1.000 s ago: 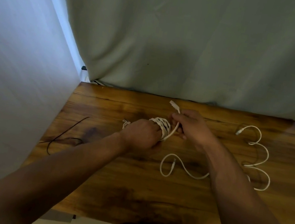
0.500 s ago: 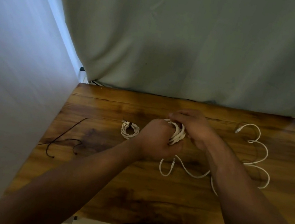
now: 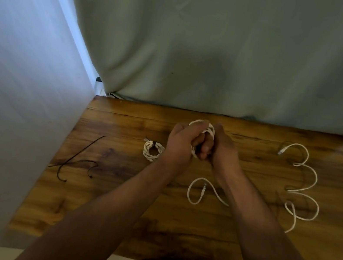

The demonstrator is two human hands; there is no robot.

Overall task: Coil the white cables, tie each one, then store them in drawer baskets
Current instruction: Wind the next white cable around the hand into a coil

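Both hands are up at the far middle of the table, closed together around one bundle. My left hand has its fingers curled round the near side of the coil. The right hand is curled in against it from the right, with white loops showing above the knuckles. The coil is bunched between the two hands. I cannot tell whether it touches the wood.

I judge this cable to be light and soft but springy. The loops will want to fan open the moment the grip loosens, and the smooth jacket will probably let turns slide over each other. The best hold looks to be across the whole bundle at one spot, pinching every turn flat, with the opposite side left bare for the tie. The end plugs are the stiff, fragile bits, so I would not bend them hard.

A tied coil lies just left of my left wrist, with a dark band round it. Black ties lie well apart at the left edge. A loose cable snakes along the right side, and another loop lies near, between my forearms. The right forearm hides whether the two join.

No drawer or basket is in view.
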